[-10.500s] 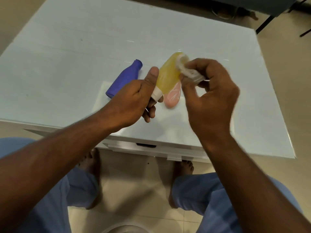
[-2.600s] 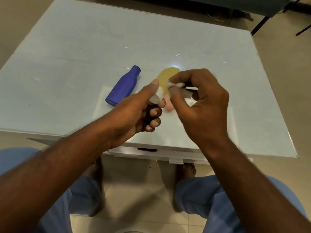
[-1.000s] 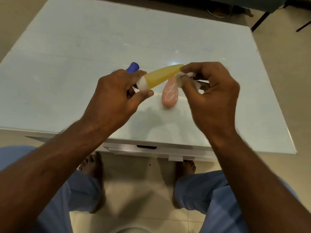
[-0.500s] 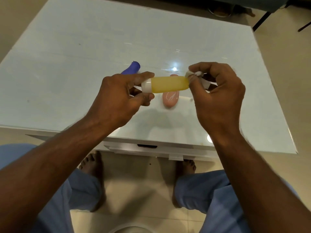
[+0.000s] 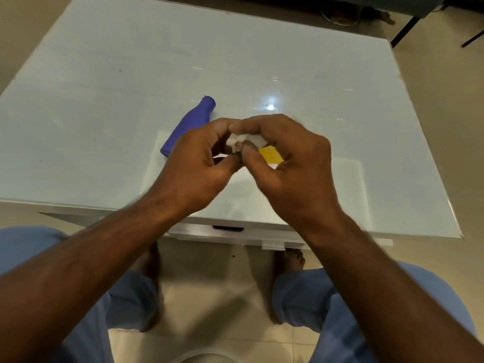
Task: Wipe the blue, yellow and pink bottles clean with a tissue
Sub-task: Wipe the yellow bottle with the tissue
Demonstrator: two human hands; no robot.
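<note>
Tissue (image 5: 245,139) sits bunched at frame centre, pinched between my left hand (image 5: 199,163) and right hand (image 5: 290,163), I judge to refold it, while the yellow bottle (image 5: 271,155) shows beneath them and the blue bottle (image 5: 188,125) lies on the bench (image 5: 104,100) left of centre.

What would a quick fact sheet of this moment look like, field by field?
setting: pale glossy table, person seated at its near edge
left hand: raised over the table, fingers pinching the tissue
right hand: pinching the same tissue
tissue: white, crumpled, between both hands
blue bottle: lying on the table, neck pointing away, partly behind the left hand
yellow bottle: only a patch shows under the right hand; cannot tell if held or lying
pink bottle: not visible
</note>
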